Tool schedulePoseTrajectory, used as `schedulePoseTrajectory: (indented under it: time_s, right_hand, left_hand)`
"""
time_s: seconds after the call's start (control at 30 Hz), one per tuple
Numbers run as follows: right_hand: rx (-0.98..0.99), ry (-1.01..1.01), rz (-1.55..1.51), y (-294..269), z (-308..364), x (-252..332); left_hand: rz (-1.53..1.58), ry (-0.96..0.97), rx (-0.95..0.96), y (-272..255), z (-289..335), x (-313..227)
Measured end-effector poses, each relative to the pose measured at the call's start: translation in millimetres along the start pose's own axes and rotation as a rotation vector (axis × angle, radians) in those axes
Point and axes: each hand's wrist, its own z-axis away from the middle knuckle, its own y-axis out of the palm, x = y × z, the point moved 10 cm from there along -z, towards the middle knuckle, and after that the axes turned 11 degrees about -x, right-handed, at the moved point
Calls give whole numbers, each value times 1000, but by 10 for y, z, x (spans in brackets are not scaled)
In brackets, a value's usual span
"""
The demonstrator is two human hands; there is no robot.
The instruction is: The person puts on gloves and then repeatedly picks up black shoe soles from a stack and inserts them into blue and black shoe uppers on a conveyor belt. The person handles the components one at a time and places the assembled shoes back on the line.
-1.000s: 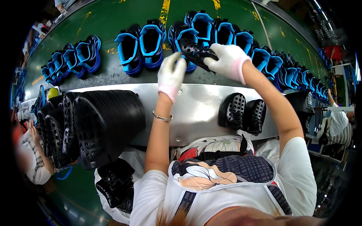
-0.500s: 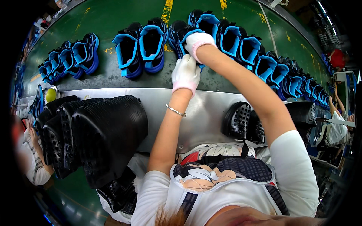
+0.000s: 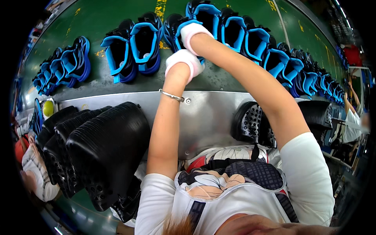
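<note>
Both my hands wear white gloves with pale pink cuffs and are at one black-and-blue sneaker [image 3: 171, 30] on the green surface ahead. My right hand [image 3: 194, 33] lies over its opening, the fingers closed around the bright blue collar and partly hidden. At the heel, my left hand [image 3: 182, 57] is curled with the wrist bent, its fingertips hidden under the glove. A bit of blue heel shows beside the left hand. A pair of matching sneakers [image 3: 145, 44] stands just left, openings toward me.
More sneakers [image 3: 256, 42] line up to the right, curving into the distance; a smaller group [image 3: 70, 62] stands at the left. On the near metal ledge [image 3: 209, 113] are black boot-shaped pieces [image 3: 109, 137] at left and a black studded sole [image 3: 247, 123] at right. Other people sit at both sides.
My left wrist has bent and the hand has turned over at the heel, hiding its fingers. My right hand stays on the collar. The whole view has shifted slightly.
</note>
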Motion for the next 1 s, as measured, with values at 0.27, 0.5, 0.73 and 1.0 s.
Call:
schedulePoseTrajectory:
  time_s: [0.27, 0.5, 0.73, 1.0]
  right_hand:
    - [-107, 89, -231, -343, 364, 52]
    - [-248, -152, -397, -794, 1564, 35]
    - [-258, -77, -459, -477, 2622, -803]
    - [-477, 72, -530, -335, 3595, -1355]
  left_hand:
    - [-45, -18, -61, 127, -75, 125]
    - [3, 39, -127, 219, -268, 329]
    - [79, -49, -464, -207, 235, 258]
    - [-236, -154, -813, -701, 577, 368]
